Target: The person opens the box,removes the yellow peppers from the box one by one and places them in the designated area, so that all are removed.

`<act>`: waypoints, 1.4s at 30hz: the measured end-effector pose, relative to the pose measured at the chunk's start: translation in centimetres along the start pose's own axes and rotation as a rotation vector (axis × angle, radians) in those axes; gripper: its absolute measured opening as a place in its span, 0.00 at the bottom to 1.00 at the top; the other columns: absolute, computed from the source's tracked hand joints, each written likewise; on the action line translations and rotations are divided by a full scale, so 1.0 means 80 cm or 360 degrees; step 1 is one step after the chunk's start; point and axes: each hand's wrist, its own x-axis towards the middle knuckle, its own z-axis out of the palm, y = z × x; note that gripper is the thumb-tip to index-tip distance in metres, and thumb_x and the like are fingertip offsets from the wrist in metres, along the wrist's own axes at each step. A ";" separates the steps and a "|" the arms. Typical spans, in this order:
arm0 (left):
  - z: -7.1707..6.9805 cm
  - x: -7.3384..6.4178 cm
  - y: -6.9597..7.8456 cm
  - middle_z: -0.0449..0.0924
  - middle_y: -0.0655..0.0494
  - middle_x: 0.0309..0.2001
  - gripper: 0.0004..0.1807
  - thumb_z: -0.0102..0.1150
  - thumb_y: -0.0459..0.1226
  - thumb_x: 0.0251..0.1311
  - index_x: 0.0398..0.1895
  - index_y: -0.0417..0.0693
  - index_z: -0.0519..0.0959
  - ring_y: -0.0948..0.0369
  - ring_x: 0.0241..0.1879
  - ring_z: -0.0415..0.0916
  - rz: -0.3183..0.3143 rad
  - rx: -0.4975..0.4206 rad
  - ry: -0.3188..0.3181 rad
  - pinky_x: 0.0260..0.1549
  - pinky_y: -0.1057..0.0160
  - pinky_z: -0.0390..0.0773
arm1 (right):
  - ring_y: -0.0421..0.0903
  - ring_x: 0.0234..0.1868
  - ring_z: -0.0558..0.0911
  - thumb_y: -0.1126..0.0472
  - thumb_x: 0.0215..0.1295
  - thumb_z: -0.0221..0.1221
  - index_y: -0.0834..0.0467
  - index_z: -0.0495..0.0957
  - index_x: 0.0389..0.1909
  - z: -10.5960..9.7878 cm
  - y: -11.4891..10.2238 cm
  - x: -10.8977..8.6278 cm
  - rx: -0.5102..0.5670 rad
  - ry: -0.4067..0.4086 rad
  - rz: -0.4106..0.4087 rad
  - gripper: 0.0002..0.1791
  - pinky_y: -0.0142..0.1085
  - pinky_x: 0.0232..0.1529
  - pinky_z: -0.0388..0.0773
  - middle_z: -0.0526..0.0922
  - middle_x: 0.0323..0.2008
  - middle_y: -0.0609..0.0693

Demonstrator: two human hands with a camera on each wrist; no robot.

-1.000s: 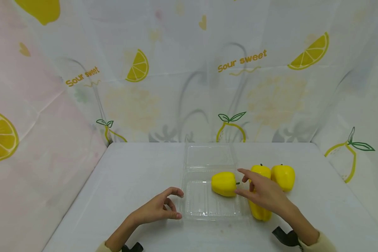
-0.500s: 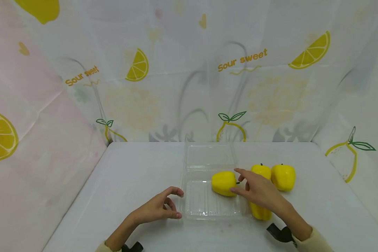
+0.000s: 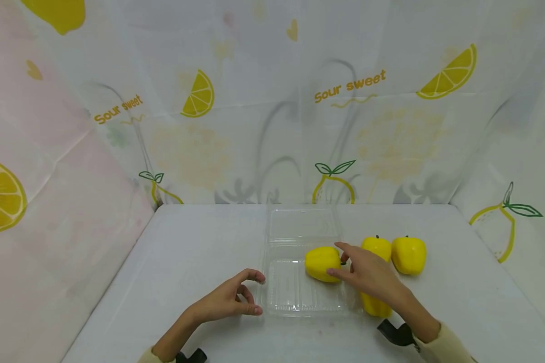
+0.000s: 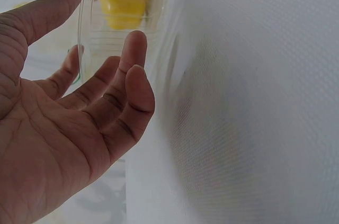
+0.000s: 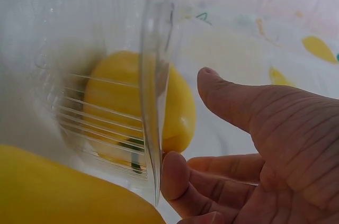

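A clear plastic clamshell box lies opened out on the table, its lid folded back. One yellow bell pepper lies on its side in the box's right half, its dark stem to the right. At that stem end my right hand hovers over the box's right rim; in the right wrist view its thumb stands apart from the pepper, the fingers by the rim. My left hand is at the box's left edge, fingers loosely bent and holding nothing; whether they touch the rim I cannot tell.
Right of the box are a yellow bell pepper at the back, another beside it, and a third nearer me, partly behind my right hand. A lemon-print cloth hangs behind the white table.
My right hand has moved slightly left, so its thumb now overlaps the boxed pepper in the head view. The left hand, box and peppers have not visibly moved.
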 end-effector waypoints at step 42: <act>0.001 -0.001 0.002 0.68 0.46 0.60 0.33 0.71 0.38 0.58 0.64 0.45 0.66 0.57 0.36 0.79 0.0012 -0.0008 0.0007 0.34 0.63 0.78 | 0.39 0.28 0.72 0.40 0.58 0.67 0.58 0.75 0.60 0.014 -0.005 0.009 -0.0076 0.0057 0.0014 0.35 0.35 0.29 0.71 0.80 0.33 0.46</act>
